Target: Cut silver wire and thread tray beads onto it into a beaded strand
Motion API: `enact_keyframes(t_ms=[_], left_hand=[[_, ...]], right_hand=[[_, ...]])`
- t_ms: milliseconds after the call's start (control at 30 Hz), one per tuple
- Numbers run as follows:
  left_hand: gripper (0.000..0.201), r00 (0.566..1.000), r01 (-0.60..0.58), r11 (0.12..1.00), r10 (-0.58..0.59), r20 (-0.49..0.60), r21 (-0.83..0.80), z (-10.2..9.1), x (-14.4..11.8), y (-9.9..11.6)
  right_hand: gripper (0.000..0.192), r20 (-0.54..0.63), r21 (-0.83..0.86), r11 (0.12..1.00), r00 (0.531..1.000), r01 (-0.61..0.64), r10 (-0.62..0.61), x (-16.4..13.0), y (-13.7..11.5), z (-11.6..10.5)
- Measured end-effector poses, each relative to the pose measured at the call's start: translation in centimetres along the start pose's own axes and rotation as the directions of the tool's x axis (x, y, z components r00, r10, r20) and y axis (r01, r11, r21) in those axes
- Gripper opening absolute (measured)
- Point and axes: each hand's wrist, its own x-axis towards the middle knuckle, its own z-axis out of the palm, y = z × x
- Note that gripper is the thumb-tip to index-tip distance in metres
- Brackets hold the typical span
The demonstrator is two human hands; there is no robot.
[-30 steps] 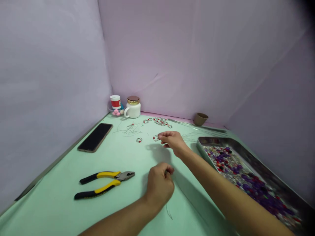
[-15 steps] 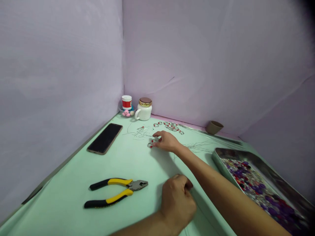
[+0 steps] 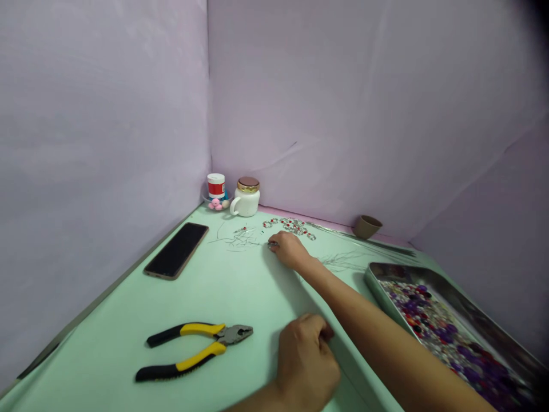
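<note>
My right hand (image 3: 288, 249) reaches out over the table, its fingertips closed on a small beaded ring (image 3: 272, 244) of clear beads, mostly hidden by the fingers. Just beyond it is a cluster of similar beaded rings (image 3: 295, 226) with red beads. Loose bits of thin wire (image 3: 241, 239) are scattered to its left. Closer to me, my left hand (image 3: 307, 360) rests as a fist on the table; whatever its fingers hold, if anything, is hidden. Left of that fist lie pliers (image 3: 201, 343) with yellow and black handles, their jaws pointing toward it.
A metal tray (image 3: 373, 286) with mixed beads stands at right. A phone (image 3: 178, 250) lies at left. At the back are a lidded white mug (image 3: 247, 201), a red-and-white jar (image 3: 216, 186), a brown cup (image 3: 367, 227) and long wires (image 3: 386, 247).
The beaded ring with red beads under my right fingertips is now gathered in those fingers. My left fist has stayed nearly in place. The whole view has shifted slightly.
</note>
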Motion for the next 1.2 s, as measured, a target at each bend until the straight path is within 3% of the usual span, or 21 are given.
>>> enact_keyframes(t_ms=[167,267,400,433,533,633,733,900,1067,1133,1200], left_hand=[[0.027,0.999,0.026,0.998,-0.027,-0.018,-0.060,0.1,0.1,-0.2],[0.023,0.992,0.077,0.978,-0.095,-0.085,-0.194,0.0,0.4,-0.3],[0.016,0.966,0.131,0.884,-0.216,-0.144,-0.448,-0.3,0.8,-0.2],[0.014,0.962,0.142,0.856,-0.238,-0.135,-0.498,-0.4,0.9,-0.1],[0.012,0.957,0.150,0.821,-0.260,-0.126,-0.551,-0.5,0.9,0.2],[0.010,0.957,0.138,0.847,-0.248,-0.151,-0.514,-0.6,0.8,0.3],[0.012,0.956,0.144,0.885,-0.239,-0.167,-0.442,-0.7,0.5,0.5],[0.008,0.960,0.221,0.938,-0.257,-0.109,-0.268,-1.2,-0.4,0.9],[0.013,0.955,0.288,0.949,-0.294,-0.028,-0.131,-1.2,-1.3,1.2],[0.015,0.964,0.264,0.965,-0.264,-0.020,0.003,-1.1,-1.5,1.4],[0.013,0.984,0.174,0.956,-0.179,-0.001,0.234,-0.9,-1.7,1.8]], right_hand=[[0.029,-0.082,0.048,0.999,0.996,-0.019,0.023,1.6,0.1,-0.6],[0.035,-0.143,0.101,0.993,0.987,-0.054,0.068,-0.2,0.2,-2.5],[0.027,-0.186,0.213,0.965,0.963,-0.154,0.195,-7.1,0.5,-5.5],[0.023,-0.184,0.318,0.930,0.951,-0.184,0.251,-9.3,0.5,-5.9],[0.015,-0.081,0.398,0.871,0.935,-0.287,0.345,-16.0,0.1,-6.0],[0.015,0.035,0.299,0.877,0.923,-0.376,0.384,-20.6,-0.1,-4.7],[0.017,0.029,0.203,0.901,0.922,-0.384,0.387,-22.4,-0.3,-3.2],[0.013,-0.051,0.064,0.953,0.953,-0.296,0.300,-22.7,-0.7,-2.0],[0.012,-0.066,-0.003,0.951,0.949,-0.308,0.307,-23.0,-0.8,-1.8],[0.012,-0.067,-0.013,0.951,0.949,-0.309,0.307,-23.0,-0.8,-1.7],[0.013,-0.057,-0.017,0.952,0.951,-0.306,0.305,-22.9,-0.9,-1.5]])
